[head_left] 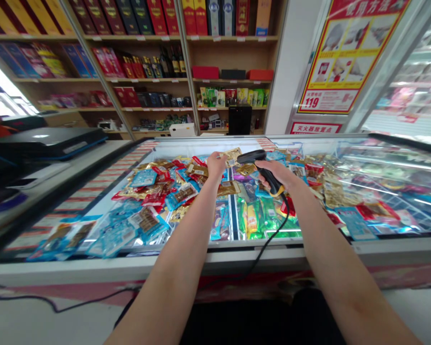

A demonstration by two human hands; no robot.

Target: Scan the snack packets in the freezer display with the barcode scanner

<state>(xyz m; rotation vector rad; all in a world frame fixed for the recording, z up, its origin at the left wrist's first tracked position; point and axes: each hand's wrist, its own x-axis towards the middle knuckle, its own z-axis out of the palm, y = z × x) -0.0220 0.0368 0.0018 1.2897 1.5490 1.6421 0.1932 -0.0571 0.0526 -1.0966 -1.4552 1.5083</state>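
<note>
Head view. Fingers of the left hand [216, 165] closed on one end of a small, flat, gold-and-cream plastic packet [233, 154], thumb and fingers drawn together in a pinch; exact finger placement too small to read. Packet held out toward the far side of the display case, over the heap, its free end pointing right.

Right hand [277, 173]: fingers curled round the grip of a black, pistol-shaped handheld scanner [252, 156] with a yellow-orange band at the base of its handle. Scanner head faces left, just beside the packet; whether the two touch, cannot tell. Trigger hidden by the hand. A thin black cable [273, 235] drops from the handle and loops down over the front of the case.

Below both hands: a broad, white-framed display case [93, 272] with glass panels. A loose heap of shiny gold, red and blue plastic packets [144, 178] spreads left of the left hand; more of the same kinds lie right of the right forearm. Bright green plastic packets [267, 211] sit between the forearms, near the front edge.

Beyond the case: pale wooden shelving [147, 37] with boxes and bottles. To its right, a red-and-yellow printed poster [345, 60] marked 119. Far left, a flat black device [53, 141] on a side counter.
</note>
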